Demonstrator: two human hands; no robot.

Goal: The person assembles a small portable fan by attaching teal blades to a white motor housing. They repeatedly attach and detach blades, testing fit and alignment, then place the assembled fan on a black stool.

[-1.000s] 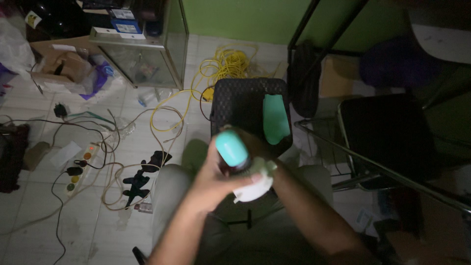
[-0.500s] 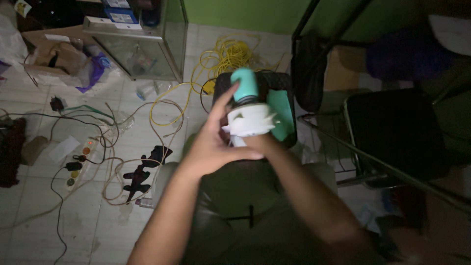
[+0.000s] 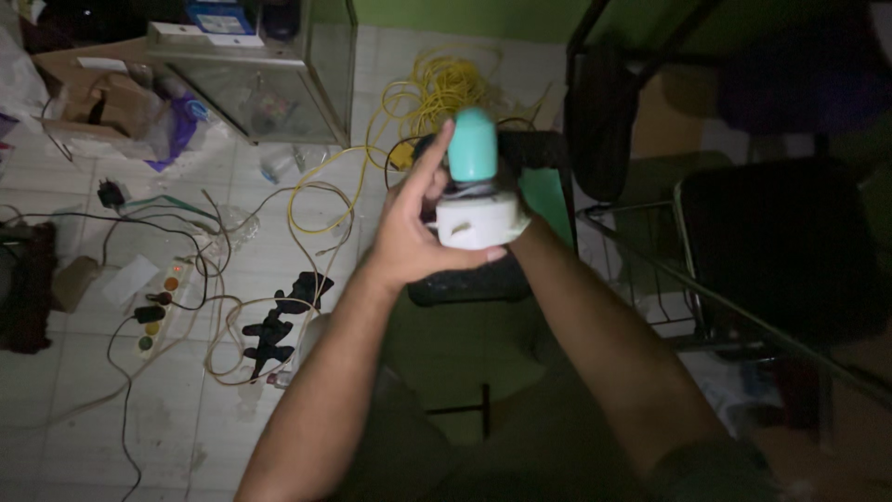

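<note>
Since the earlier frame the small white plastic device with a teal rounded cap (image 3: 474, 191) has been raised and turned cap-up in front of the chest, above the black chair seat (image 3: 483, 279). The left hand (image 3: 413, 232) wraps its base, grip pressed around it, index finger extended along the cap. The right hand (image 3: 516, 228) is mostly hidden behind the device; its grip cannot be told. Risk: a one-sided hold may let it slip toward the tiled floor (image 3: 167, 409). A blue rectangular box (image 3: 216, 17) sits atop the glass tank (image 3: 269, 88).
</note>
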